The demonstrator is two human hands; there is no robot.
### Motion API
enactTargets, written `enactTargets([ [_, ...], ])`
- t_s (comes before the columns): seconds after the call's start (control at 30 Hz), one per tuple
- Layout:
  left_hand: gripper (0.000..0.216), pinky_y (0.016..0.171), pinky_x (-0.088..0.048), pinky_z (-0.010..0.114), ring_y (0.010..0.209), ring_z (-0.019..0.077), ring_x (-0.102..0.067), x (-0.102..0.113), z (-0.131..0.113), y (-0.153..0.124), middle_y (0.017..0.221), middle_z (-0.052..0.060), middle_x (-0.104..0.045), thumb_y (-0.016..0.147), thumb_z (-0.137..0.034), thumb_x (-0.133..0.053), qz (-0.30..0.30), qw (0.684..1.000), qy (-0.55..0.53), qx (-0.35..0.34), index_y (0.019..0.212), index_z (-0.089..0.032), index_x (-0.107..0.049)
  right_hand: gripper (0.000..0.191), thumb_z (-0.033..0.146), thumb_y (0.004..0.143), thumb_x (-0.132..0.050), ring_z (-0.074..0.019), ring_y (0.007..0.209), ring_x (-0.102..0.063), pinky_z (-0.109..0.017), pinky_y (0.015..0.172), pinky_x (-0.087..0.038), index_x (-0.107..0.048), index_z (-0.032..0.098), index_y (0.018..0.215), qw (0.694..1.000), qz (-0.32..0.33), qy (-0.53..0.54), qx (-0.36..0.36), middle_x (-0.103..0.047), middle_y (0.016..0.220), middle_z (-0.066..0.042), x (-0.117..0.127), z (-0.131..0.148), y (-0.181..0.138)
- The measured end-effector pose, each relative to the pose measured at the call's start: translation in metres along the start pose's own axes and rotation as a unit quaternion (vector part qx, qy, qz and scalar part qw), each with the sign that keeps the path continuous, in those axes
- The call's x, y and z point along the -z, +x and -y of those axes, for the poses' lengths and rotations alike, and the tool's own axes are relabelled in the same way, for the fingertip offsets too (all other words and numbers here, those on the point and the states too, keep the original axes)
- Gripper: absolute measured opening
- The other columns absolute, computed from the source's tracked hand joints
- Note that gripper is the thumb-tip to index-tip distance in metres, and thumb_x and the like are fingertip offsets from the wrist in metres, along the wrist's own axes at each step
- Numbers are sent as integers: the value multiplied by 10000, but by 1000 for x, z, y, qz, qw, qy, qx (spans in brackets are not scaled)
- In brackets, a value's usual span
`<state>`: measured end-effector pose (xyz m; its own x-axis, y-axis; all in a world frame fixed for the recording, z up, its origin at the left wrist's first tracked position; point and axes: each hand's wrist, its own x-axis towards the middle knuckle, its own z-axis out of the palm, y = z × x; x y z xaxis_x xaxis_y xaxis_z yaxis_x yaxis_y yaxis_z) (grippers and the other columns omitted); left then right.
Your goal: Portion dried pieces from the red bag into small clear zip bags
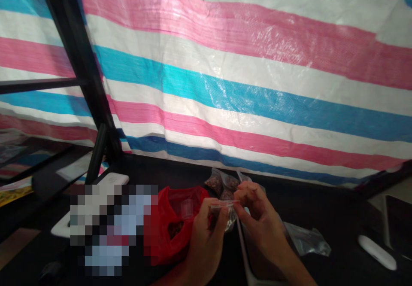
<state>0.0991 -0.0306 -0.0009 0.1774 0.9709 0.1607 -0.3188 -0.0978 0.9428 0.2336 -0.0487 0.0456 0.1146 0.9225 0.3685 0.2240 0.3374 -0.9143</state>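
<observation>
Head view: the left hand (209, 232) and right hand (262, 215) both pinch the rim of a small clear bag (230, 220) over the black counter (337, 206). A red plastic bag (180, 247) sits just beside the left of these hands, with filled pouches (215, 183) beyond.

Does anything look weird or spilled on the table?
Yes: blocky squares cover part of the lower left, including one edge of the red bag. They look odd because they hide what's underneath. I can't see any spill near the small clear bag between the left hand and right hand.
</observation>
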Motion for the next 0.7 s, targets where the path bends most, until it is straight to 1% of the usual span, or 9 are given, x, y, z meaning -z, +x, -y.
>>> enactTargets([
  [0.07,311,724,-504,259,791,157,-638,0,-1,1,874,25,-698,943,-500,-602,-3,1000,2,0,943,-189,-613,303,339,950,-642,-119,770,-568,-231,766,-505,-510,308,1221,1000,5,-12,-5,-587,869,45,-3,1,-1],
  [0.13,306,752,-511,268,826,166,-654,-1,-3,1,908,36,-713,948,-497,-595,0,1000,3,-2,949,-192,-618,342,344,943,-647,-124,778,-577,-231,748,-510,-512,305,1255,1000,8,-23,-13,-601,892,35,-6,3,-2],
  [0.17,303,762,-513,271,838,170,-659,-1,-4,2,917,39,-717,949,-494,-594,3,1000,4,-2,949,-193,-622,333,345,937,-653,-125,774,-580,-227,731,-511,-524,301,1241,1000,3,-26,-14,-605,892,32,-7,4,-2],
  [0.3,301,791,-511,273,864,170,-662,-1,-5,2,947,42,-719,969,-488,-563,27,1000,3,-1,991,-196,-631,184,344,935,-641,-128,735,-588,-224,685,-517,-569,280,1091,999,-33,-28,3,-611,846,29,-9,3,-1],
  [0.37,311,790,-507,269,860,166,-656,-1,-5,2,951,40,-711,984,-492,-532,30,1000,0,-5,994,-198,-631,231,346,923,-653,-137,746,-608,-245,712,-528,-564,276,1125,998,-45,-40,10,-634,864,19,-8,0,-1],
  [0.43,324,772,-504,265,840,164,-649,-1,-5,2,936,39,-707,989,-498,-515,25,1000,-1,-7,975,-197,-633,290,356,908,-672,-155,798,-637,-276,764,-537,-563,269,1162,997,-51,-59,9,-664,933,-5,-8,-3,-2],
  [0.5,329,772,-503,266,842,168,-651,0,-5,2,937,43,-709,988,-498,-516,24,1000,9,-9,970,-194,-641,232,368,901,-675,-175,875,-653,-295,813,-536,-593,256,1087,995,-63,-83,9,-669,995,-29,-9,-6,-2],
  [0.6,327,795,-509,276,881,183,-663,1,-6,2,992,57,-718,990,-486,-514,34,999,32,-9,987,-191,-656,152,368,915,-648,-168,829,-642,-287,793,-539,-586,261,1002,991,-88,-99,17,-647,906,-4,-12,-7,-3],
  [0.7,327,810,-512,283,889,189,-666,2,-6,2,999,57,-721,994,-474,-509,39,998,46,-17,996,-191,-671,113,363,950,-600,-155,734,-608,-261,702,-541,-560,279,1013,991,-79,-102,31,-616,833,18,-15,-4,-4],
])
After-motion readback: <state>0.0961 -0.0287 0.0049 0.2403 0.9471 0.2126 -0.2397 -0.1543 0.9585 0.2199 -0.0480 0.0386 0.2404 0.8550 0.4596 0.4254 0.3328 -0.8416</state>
